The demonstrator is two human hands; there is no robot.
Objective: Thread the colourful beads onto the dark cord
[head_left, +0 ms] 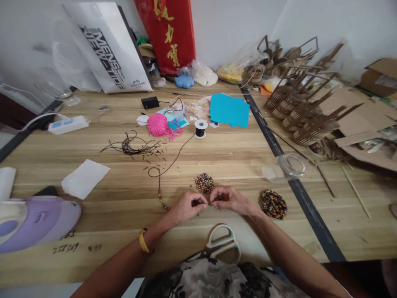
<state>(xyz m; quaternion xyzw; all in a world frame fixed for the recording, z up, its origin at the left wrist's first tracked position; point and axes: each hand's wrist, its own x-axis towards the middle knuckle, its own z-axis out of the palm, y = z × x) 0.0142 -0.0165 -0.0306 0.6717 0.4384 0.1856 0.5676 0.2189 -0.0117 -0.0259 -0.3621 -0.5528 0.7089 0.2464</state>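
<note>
My left hand (188, 207) is closed in a pinch, and the black cord (178, 155) strung with small coloured beads (161, 200) runs into it. A short dark end of cord shows just below its fingers. Fingertip to fingertip with it, my right hand (228, 199) is also pinched closed; what lies between its fingers is too small to make out. Just beyond both hands is a small pile of loose multicoloured beads (204, 182). From the left hand the cord loops back to a white spool (201, 128) of black cord.
White-handled scissors (223, 244) lie by my body. A coil of strung beads (273, 204) rests right of my right wrist. Cut black cords (130, 145), pink yarn (157, 124) and blue sheets (229, 109) lie farther back. A purple device (46, 219) stands left, small baskets (297, 111) right.
</note>
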